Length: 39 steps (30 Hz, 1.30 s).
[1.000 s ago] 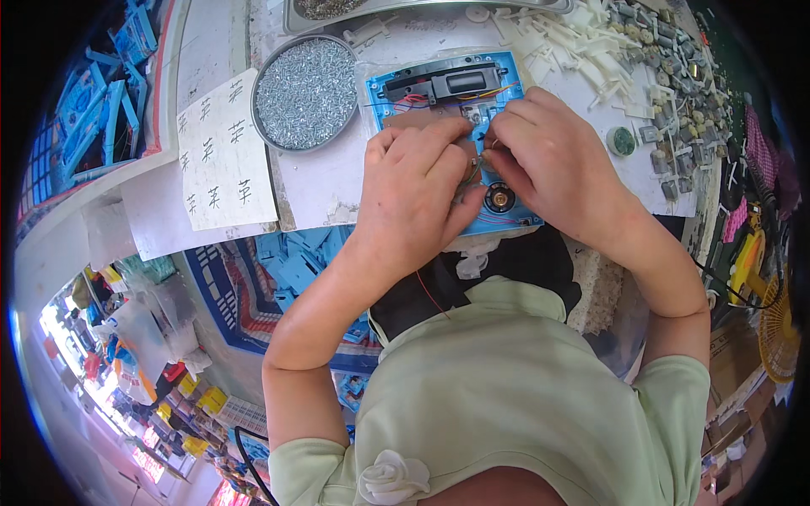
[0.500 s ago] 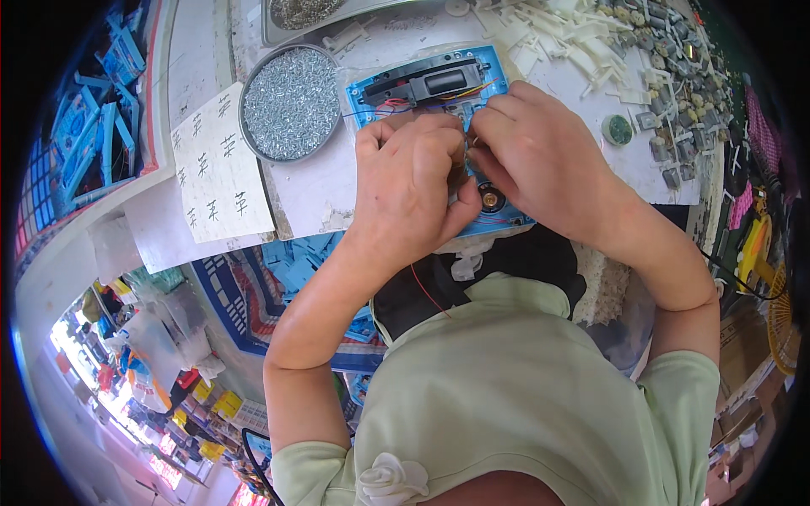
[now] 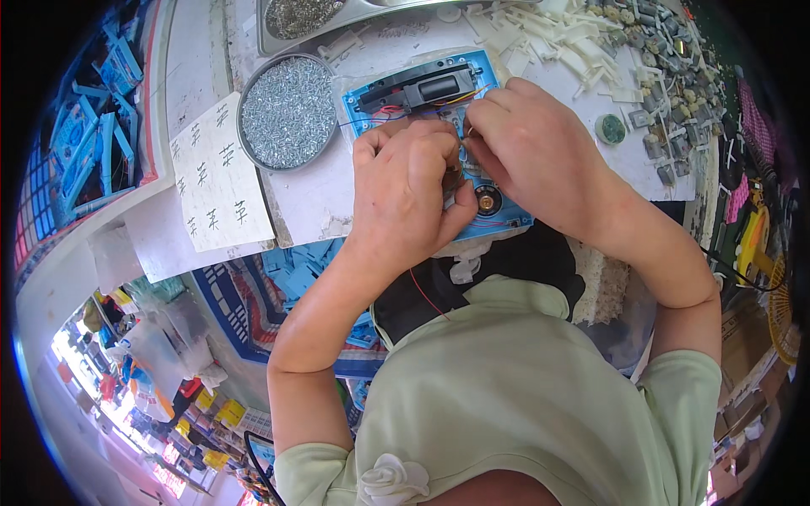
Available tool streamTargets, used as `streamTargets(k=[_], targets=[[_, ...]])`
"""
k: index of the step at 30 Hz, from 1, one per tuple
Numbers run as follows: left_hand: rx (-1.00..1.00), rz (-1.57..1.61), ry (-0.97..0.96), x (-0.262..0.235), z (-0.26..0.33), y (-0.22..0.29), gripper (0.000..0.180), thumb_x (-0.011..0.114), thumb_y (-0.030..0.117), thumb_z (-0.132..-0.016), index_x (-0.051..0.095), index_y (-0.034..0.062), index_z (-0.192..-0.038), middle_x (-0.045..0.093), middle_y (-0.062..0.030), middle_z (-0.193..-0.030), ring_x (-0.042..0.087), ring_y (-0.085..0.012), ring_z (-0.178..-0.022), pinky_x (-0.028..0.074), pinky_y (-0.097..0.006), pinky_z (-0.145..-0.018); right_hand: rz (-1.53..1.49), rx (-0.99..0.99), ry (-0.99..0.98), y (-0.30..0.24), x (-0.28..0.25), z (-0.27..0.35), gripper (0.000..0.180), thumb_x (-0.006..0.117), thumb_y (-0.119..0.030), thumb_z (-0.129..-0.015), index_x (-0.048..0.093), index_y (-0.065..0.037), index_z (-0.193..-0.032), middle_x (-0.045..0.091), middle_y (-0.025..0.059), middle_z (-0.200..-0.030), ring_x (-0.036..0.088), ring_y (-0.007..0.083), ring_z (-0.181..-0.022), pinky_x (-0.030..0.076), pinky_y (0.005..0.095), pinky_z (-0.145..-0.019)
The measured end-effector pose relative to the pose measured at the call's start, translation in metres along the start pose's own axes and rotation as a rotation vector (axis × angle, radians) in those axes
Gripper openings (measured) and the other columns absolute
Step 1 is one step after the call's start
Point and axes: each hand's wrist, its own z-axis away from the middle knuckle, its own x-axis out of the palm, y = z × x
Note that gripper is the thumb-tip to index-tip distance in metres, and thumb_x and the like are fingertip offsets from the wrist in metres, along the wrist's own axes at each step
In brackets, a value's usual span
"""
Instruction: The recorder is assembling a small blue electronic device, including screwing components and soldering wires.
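Observation:
A blue plastic casing [image 3: 506,221] lies on the table in front of me, holding a black mechanism [image 3: 438,87], a small round speaker [image 3: 487,201] and thin coloured wires. Over its left half is my left hand [image 3: 413,181], with fingers curled down into the casing. My right hand [image 3: 540,152] bends over the right side, its thumb and forefinger pinched close to the left fingertips. Whatever the fingertips grip between the two hands is hidden behind them. A loose red wire [image 3: 429,293] hangs below my left wrist.
Left of the casing stands a round dish of small metal screws [image 3: 287,110], beside a paper with handwriting [image 3: 221,177]. White plastic parts [image 3: 548,42] and small grey motors [image 3: 666,126] are heaped at the right. A green round spool-like piece [image 3: 610,129] sits near them. Blue casings fill a crate [image 3: 93,143].
Both hands stay over the casing with nearly the same grip. The right fingers have shifted slightly, and the whole view has moved a little.

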Motion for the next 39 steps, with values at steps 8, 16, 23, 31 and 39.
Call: streamTargets(k=[8,16,23,31,39], targets=[[-0.017,0.011,0.005,-0.005,-0.002,0.002,0.053,0.081,0.013,-0.067,0.054,0.0089,-0.113,0.062,-0.0084,-0.114,0.062,-0.0279,-0.099,0.039,-0.043,-0.091,-0.158,0.016,-0.024,0.005,-0.026,-0.001,0.03,0.077,-0.022,-0.08,0.063,-0.004,-0.1,0.063,0.0135,-0.085,0.062,0.0356,-0.088,0.051,0.0449,-0.075],[-0.028,0.018,0.034,-0.007,-0.001,0.001,0.05,0.078,0.012,-0.066,0.057,0.0091,-0.111,0.062,-0.0077,-0.115,0.062,-0.0277,-0.1,0.039,-0.041,-0.09,-0.031,0.052,-0.094,-0.005,-0.037,0.038,0.041,0.083,-0.02,-0.072,0.062,-0.005,-0.104,0.063,0.01,-0.093,0.062,0.0328,-0.089,0.051,0.0431,-0.074],[-0.075,0.063,0.047,-0.006,0.004,-0.003,0.042,0.074,0.008,-0.067,0.062,0.0079,-0.107,0.063,-0.0082,-0.11,0.062,-0.0283,-0.097,0.041,-0.041,-0.087,-0.038,-0.14,-0.105,0.011,-0.04,0.016,0.029,0.08,-0.008,-0.07,0.066,-0.003,-0.096,0.063,0.0097,-0.09,0.062,0.031,-0.083,0.051,0.0416,-0.07],[-0.184,0.03,0.0,-0.01,-0.012,0.011,0.033,0.076,0.012,-0.072,0.067,0.0072,-0.104,0.063,-0.0079,-0.097,0.063,-0.0286,-0.09,0.044,-0.041,-0.082,-0.07,-0.168,-0.021,0.018,-0.03,0.023,0.028,0.08,-0.01,-0.068,0.066,-0.007,-0.093,0.06,0.0083,-0.089,0.06,0.0312,-0.084,0.052,0.0421,-0.07],[-0.141,-0.04,-0.126,-0.009,-0.039,0.023,0.017,0.075,0.007,-0.081,0.072,0.0062,-0.098,0.062,-0.0087,-0.078,0.065,-0.0289,-0.07,0.051,-0.038,-0.061,-0.036,-0.054,0.044,-0.001,-0.019,0.048,0.028,0.081,-0.011,-0.07,0.065,-0.006,-0.092,0.058,0.0081,-0.087,0.058,0.0293,-0.079,0.049,0.0405,-0.065]])
